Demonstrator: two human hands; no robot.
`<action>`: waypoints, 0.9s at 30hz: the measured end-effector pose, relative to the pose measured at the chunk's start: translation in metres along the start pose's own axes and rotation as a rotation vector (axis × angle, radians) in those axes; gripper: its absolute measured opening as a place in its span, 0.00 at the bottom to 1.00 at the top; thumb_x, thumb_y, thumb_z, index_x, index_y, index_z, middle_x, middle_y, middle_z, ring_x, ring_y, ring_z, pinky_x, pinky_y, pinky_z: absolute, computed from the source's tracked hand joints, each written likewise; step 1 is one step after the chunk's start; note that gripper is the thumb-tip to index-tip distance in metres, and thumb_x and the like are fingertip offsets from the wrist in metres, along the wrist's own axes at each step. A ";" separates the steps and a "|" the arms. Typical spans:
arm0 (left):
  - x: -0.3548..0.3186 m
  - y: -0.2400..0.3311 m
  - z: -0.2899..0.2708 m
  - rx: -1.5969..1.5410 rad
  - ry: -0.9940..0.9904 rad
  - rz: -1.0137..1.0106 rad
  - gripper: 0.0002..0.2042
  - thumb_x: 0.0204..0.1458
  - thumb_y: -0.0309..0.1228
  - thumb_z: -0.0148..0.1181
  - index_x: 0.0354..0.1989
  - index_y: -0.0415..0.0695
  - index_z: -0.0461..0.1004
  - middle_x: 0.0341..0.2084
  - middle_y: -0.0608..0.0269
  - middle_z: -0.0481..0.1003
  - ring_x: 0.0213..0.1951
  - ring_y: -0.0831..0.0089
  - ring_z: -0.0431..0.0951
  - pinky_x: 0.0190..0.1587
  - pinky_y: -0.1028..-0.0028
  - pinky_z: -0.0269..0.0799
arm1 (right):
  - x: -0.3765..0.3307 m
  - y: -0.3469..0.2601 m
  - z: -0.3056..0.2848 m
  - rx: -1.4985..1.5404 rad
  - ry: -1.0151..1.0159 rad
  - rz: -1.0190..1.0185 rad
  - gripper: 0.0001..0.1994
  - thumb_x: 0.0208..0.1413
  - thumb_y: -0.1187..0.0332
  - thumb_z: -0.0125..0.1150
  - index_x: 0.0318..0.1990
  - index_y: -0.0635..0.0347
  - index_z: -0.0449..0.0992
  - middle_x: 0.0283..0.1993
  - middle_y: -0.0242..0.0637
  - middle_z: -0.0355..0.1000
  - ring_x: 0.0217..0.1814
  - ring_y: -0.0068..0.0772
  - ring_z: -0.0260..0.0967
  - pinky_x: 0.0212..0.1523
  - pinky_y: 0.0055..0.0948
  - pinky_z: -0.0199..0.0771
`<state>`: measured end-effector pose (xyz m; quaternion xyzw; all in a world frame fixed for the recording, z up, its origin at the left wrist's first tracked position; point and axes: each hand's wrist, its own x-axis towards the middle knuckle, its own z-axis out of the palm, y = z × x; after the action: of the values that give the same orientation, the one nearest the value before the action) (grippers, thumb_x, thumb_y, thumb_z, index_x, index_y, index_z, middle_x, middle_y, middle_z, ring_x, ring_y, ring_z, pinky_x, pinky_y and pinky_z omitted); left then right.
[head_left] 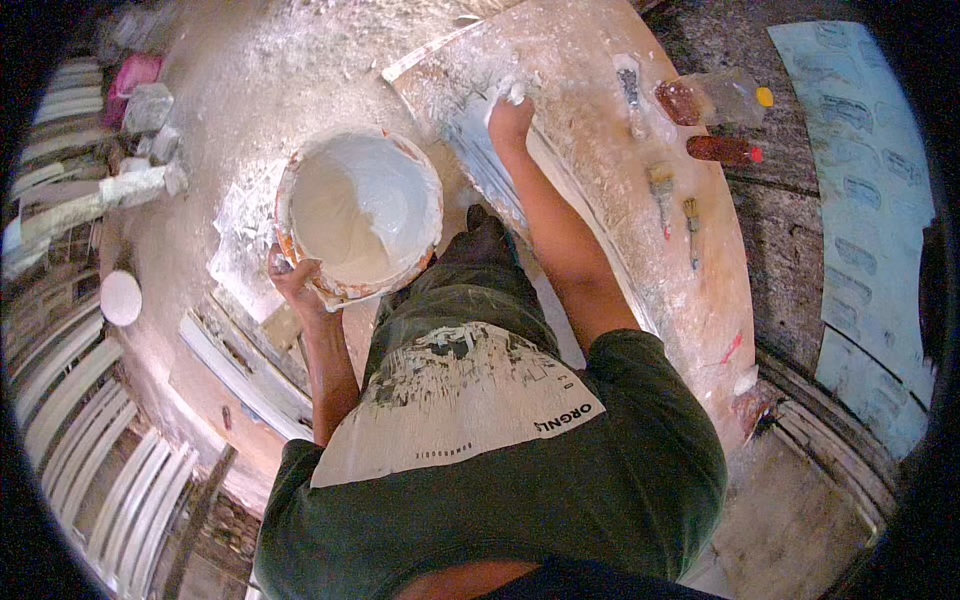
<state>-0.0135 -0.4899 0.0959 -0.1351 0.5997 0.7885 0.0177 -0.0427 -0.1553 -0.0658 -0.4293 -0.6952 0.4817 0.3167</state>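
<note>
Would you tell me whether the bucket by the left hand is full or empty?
Partly full: white plaster fills the bucket below its rim.

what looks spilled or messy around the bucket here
White plaster is splashed across the floor beside the bucket, which the left hand grips by its crusted rim. The board under the right hand is smeared white too.

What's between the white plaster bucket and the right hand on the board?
Head view: between the round bucket of white plaster and the right hand lies only the plaster-dusted edge of the long wooden board. No tool lies there.
</note>
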 end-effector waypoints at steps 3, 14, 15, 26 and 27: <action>0.023 0.004 0.011 -0.032 -0.048 -0.111 0.25 0.29 0.18 0.51 0.44 0.33 0.63 0.34 0.54 0.71 0.33 0.67 0.74 0.37 0.72 0.72 | -0.003 -0.002 0.015 0.027 0.029 0.010 0.07 0.41 0.72 0.59 0.29 0.63 0.71 0.25 0.39 0.71 0.28 0.37 0.69 0.31 0.34 0.68; 0.098 -0.012 0.029 0.057 -0.310 -0.220 0.26 0.29 0.19 0.50 0.45 0.38 0.60 0.34 0.53 0.70 0.33 0.67 0.73 0.36 0.70 0.72 | -0.016 -0.022 -0.008 -0.122 -0.296 0.018 0.11 0.38 0.70 0.64 0.31 0.63 0.72 0.32 0.42 0.73 0.35 0.35 0.71 0.37 0.32 0.70; 0.101 -0.011 0.034 0.041 -0.365 -0.208 0.24 0.29 0.19 0.50 0.42 0.37 0.62 0.32 0.55 0.71 0.31 0.68 0.74 0.35 0.71 0.72 | -0.018 -0.037 -0.009 -0.097 -0.373 -0.032 0.11 0.38 0.70 0.64 0.32 0.62 0.73 0.32 0.42 0.73 0.36 0.34 0.71 0.38 0.32 0.70; 0.092 -0.005 0.071 0.087 -0.617 -0.167 0.15 0.25 0.18 0.52 0.28 0.39 0.67 0.24 0.66 0.69 0.25 0.76 0.69 0.30 0.78 0.66 | -0.066 -0.084 0.055 -0.644 -1.018 -0.897 0.15 0.47 0.60 0.55 0.40 0.59 0.73 0.36 0.53 0.70 0.40 0.52 0.69 0.44 0.44 0.68; 0.090 -0.005 0.073 0.109 -0.622 -0.161 0.14 0.25 0.16 0.52 0.27 0.40 0.67 0.24 0.67 0.69 0.25 0.78 0.69 0.31 0.79 0.66 | -0.064 -0.087 0.054 -0.719 -1.073 -0.784 0.15 0.46 0.60 0.56 0.38 0.60 0.74 0.36 0.53 0.70 0.40 0.52 0.69 0.44 0.44 0.68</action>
<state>-0.1131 -0.4317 0.0882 0.0664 0.5944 0.7548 0.2694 -0.0866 -0.2496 -0.0035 0.0661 -0.9702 0.2202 -0.0768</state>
